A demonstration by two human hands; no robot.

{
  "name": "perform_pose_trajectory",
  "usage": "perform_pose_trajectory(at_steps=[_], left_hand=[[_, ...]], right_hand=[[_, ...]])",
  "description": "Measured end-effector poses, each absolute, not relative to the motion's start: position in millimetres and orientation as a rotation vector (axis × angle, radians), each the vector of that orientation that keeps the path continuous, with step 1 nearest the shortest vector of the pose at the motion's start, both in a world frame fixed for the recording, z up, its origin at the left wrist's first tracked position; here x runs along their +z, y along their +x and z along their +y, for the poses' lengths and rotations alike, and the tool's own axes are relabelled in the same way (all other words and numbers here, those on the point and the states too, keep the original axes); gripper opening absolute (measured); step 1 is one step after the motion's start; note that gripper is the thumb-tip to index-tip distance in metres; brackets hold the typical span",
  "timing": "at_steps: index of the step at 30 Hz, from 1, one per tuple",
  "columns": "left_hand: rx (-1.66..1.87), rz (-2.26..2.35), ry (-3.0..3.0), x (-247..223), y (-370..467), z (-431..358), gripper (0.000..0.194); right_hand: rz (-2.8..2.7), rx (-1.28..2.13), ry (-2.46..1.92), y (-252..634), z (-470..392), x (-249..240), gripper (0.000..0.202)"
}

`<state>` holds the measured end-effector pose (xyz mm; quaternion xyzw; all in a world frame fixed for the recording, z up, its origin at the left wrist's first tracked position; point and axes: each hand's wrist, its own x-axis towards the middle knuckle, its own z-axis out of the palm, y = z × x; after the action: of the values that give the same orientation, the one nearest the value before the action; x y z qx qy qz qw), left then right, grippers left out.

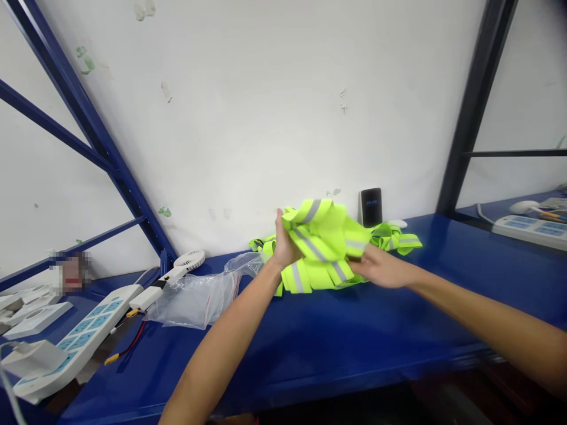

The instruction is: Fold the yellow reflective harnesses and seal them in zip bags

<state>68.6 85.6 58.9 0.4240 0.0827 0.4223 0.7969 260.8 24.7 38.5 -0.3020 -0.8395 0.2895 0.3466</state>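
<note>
Two forearms (230, 330): nearest my remote view, reaching up and inward to the grip.
Blue table (354, 342): its front stretch lies below the grip, on my side of it.
Right hand (383, 267): pinching the bundle's right edge between thumb and fingers, fingertips partly lost in the folds.
Left hand (286, 245): clasping the left side, most fingers hidden behind the cloth.
Yellow-green bundle (332, 224): between my two hands, its grey-striped folds bunched above the table; whether the lowest folds touch it, I cannot tell.
Work on the bundle: I judge it is being gathered or turned over; I cannot tell which.
Next call on the hands: as I read it, keeping both sides held while the loose folds are brought under control; slack could slip out or snag.
Clear plastic bag (195, 298): left of the left hand, lying crumpled.
Striped loops (405, 242): right of the right hand and a little beyond it.
White fan (190, 258): well left of the grip, past the bag.
Dark-screened device (372, 206): upright behind the right hand, showing 20:29.
White wall (274, 106): behind everything gripped.
</note>
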Motion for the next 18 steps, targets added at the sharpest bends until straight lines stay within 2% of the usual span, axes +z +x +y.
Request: perform_pose_trajectory(at_steps=[2, 7, 13, 18], left_hand=[[0.893, 0.168, 0.918, 59.3, 72.2, 83.6, 0.086], [0.758, 0.192, 0.972, 75.1, 61.4, 85.7, 0.086], [0.866, 0.23, 0.998, 80.9, 49.5, 94.0, 0.07], [0.759, 0.25, 1.053, 74.1, 40.7, 101.6, 0.085]], right_hand=[[-2.095, 0.773, -0.74, 261.2, 26.3, 44.0, 0.04], [-1.907, 0.74, -0.609, 257.2, 33.5, 67.7, 0.037], [-1.757, 0.667, -0.586, 248.5, 38.2, 93.7, 0.033], [-1.608, 0.534, -0.64, 241.4, 44.8, 97.2, 0.027]])
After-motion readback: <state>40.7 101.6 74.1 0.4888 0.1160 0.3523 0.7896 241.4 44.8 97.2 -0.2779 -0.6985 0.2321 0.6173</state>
